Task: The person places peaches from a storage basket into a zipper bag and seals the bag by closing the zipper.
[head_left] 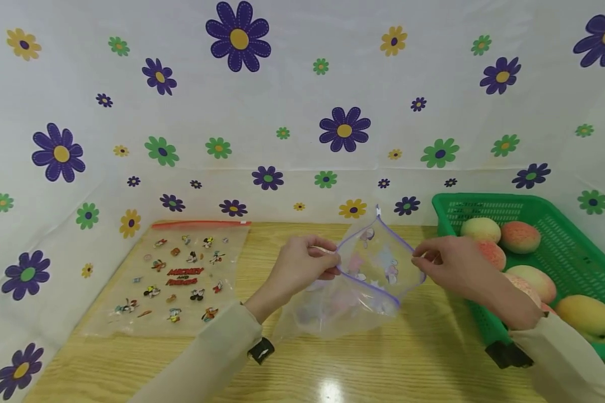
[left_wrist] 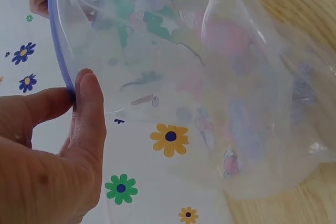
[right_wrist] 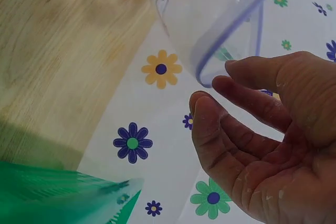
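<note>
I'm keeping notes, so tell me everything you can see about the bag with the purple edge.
The bag looks like thin, see-through, wrinkled plastic printed with faint pastel figures and stars. A purple strip edges its mouth, with a white slider at the far corner. Its mouth is spread wide, with nothing visible inside. Its lower part sags toward the wooden table. The left hand pinches one edge; the right hand is at the opposite edge, contact unclear.

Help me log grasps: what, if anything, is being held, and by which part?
The left hand pinches the clear bag by its purple rim; whether the right hand grips it is unclear.
</note>
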`<state>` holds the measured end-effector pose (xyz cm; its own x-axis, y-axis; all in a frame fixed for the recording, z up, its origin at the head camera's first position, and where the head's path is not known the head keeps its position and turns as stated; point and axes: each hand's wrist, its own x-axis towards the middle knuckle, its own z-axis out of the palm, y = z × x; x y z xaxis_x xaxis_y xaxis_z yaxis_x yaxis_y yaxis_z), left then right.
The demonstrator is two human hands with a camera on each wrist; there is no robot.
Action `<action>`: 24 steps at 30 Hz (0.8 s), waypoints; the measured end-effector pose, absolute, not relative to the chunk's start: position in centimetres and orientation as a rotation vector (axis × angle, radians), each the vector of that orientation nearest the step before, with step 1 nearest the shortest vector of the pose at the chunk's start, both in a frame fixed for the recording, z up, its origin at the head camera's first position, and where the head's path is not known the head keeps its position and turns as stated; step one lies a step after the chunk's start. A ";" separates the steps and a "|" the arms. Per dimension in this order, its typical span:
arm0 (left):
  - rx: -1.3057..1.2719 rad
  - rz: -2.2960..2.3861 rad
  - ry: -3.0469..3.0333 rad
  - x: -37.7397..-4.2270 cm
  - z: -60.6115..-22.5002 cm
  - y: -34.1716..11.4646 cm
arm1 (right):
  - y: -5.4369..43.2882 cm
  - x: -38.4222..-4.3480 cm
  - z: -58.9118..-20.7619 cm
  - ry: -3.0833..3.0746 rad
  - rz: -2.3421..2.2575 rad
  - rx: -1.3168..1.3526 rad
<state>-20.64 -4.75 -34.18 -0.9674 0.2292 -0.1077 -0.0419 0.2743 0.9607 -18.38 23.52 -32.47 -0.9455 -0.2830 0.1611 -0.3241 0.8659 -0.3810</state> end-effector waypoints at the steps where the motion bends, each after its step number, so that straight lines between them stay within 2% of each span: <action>1: 0.167 1.772 2.296 -20.6 -34.2 -4.8 | 23.7 -18.3 -32.3 -2.945 0.639 0.465; 14: 0.094 1.902 2.116 -20.8 -34.7 -5.0 | 28.5 -17.1 -29.9 -2.911 0.492 0.407; 24: 0.078 1.940 2.056 -20.8 -34.7 -5.0 | 31.5 -17.5 -29.8 -2.981 0.371 0.394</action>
<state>-20.81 -5.00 -34.75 -0.9496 0.2512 -0.1876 -0.1727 0.0804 0.9817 -17.46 31.52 -29.83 -0.9600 -0.2418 0.1412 -0.2690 0.9364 -0.2254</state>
